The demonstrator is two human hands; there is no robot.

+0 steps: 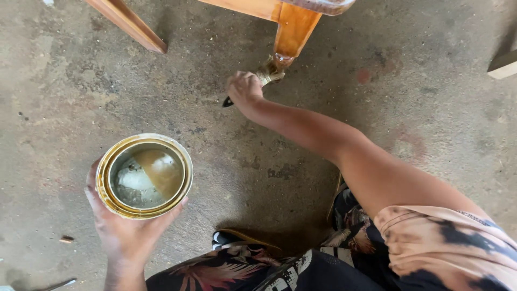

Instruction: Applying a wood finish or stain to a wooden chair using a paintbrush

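From the head view, the person is brushing a shiny coat onto a wooden chair. The chair leg [291, 32] near the middle looks wet and glossy, so that part seems mostly done. The very bottom of that leg is where the brush [267, 73] is now, so I think the foot is the bit in hand. The other leg [129, 24] at the upper left looks shiny too, but only a part of it shows, so how much is left there I cannot tell.

The can [144, 175] is low: only a small brown pool sits on 1 side of its bottom (the rest looks pale and scraped).

The right hand [245, 89] reaches far out with the arm nearly straight. Its fingers are curled tight around the brush handle, whose dark end pokes out below the fist. The bristles touch the foot of the leg, just above the floor [431, 108].

The left hand [126, 229] is close to the body, palm up. It cups the can from below, fingers wrapped around its side, and holds it level above the floor, well apart from the chair.
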